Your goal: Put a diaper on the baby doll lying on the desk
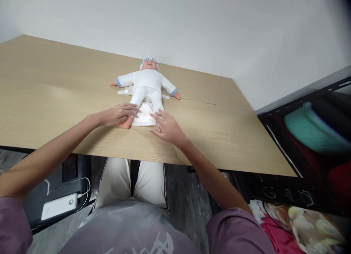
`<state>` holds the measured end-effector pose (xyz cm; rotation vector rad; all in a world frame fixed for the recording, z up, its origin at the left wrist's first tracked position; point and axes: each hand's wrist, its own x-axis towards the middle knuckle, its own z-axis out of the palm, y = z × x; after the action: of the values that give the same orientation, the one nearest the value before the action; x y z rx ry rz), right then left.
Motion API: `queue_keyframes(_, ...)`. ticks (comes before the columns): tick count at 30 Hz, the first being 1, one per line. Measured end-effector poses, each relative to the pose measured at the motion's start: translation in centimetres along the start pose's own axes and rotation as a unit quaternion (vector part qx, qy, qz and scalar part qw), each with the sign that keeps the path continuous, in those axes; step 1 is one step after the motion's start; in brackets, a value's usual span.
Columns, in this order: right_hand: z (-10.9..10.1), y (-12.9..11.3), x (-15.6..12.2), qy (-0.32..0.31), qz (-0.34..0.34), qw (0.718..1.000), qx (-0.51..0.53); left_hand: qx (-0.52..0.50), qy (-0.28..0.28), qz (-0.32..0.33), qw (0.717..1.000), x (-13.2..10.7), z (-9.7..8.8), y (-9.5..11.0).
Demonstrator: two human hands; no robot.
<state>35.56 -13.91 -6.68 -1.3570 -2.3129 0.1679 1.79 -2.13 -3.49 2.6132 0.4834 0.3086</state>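
A baby doll (148, 79) in a white outfit with blue cuffs and a white cap lies on its back on the table, its head toward the wall. Beneath its hips and between its legs is a spread white diaper (144, 116), with pale tabs showing at both sides of the waist. My left hand (120, 114) rests on the doll's lower leg at the left, fingers stretched out, one bare foot below it. Over the other lower leg lies my right hand (166, 126), fingers spread, with the fingertips near the diaper's edge. That leg's foot is hidden by my right hand.
The wooden table (60, 71) reaches back to a white wall. Under its front edge at left, a white power bank (59, 206) with a cable and a dark phone (70, 168) sit on a black seat. A teal container (312, 127) and bags are at right.
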Motion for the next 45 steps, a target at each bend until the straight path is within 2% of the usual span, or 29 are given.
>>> queue_keyframes(3,1.8,-1.3,0.0,0.031,0.042,0.998,-0.037,0.031,0.010,-0.045,0.998,0.3,0.3,1.5)
queue_keyframes(6,2.6,-1.0,0.6,0.068,0.086,0.993,-0.038,0.060,0.036,-0.086,0.994,0.7,1.2,2.6)
queue_keyframes(10,2.7,0.0,1.5,0.125,0.114,0.986,0.005,0.090,0.080,-0.099,0.988,1.1,2.9,2.8)
queue_keyframes(13,2.7,0.8,1.9,0.164,0.128,0.977,0.044,0.090,0.118,-0.112,0.983,1.4,3.4,2.3)
queue_keyframes(16,2.5,1.6,2.5,0.193,0.139,0.967,0.093,0.037,0.177,-0.147,0.972,2.0,2.6,1.6)
queue_keyframes(20,1.9,3.3,4.8,0.235,0.131,0.948,0.170,-0.058,0.257,-0.178,0.948,4.2,0.3,-0.1)
queue_keyframes(25,1.0,6.9,10.3,0.298,0.113,0.930,0.183,-0.116,0.327,-0.155,0.925,9.1,-2.4,-4.7)
queue_keyframes(29,1.0,11.1,15.5,0.241,0.186,0.921,0.244,-0.211,0.345,-0.178,0.897,13.0,-3.3,-9.3)
queue_keyframes(32,1.8,13.7,18.6,0.177,0.258,0.879,0.359,-0.332,0.332,-0.222,0.855,15.2,-3.1,-12.0)
queue_keyframes(35,2.7,14.8,19.5,0.143,0.297,0.836,0.438,-0.420,0.320,-0.230,0.818,16.1,-2.4,-13.4)
queue_keyframes(38,3.1,14.2,18.2,0.136,0.263,0.822,0.487,-0.448,0.303,-0.215,0.813,15.6,-1.6,-12.9)
queue_keyframes(41,2.6,12.7,15.5,0.115,0.225,0.821,0.512,-0.447,0.289,-0.218,0.818,13.8,-0.9,-10.9)
queue_keyframes(43,1.9,11.8,13.8,0.091,0.218,0.830,0.505,-0.452,0.268,-0.226,0.820,12.3,-0.8,-9.5)
queue_keyframes(45,1.0,11.1,12.4,0.083,0.220,0.854,0.464,-0.460,0.236,-0.235,0.823,11.0,-1.2,-8.5)
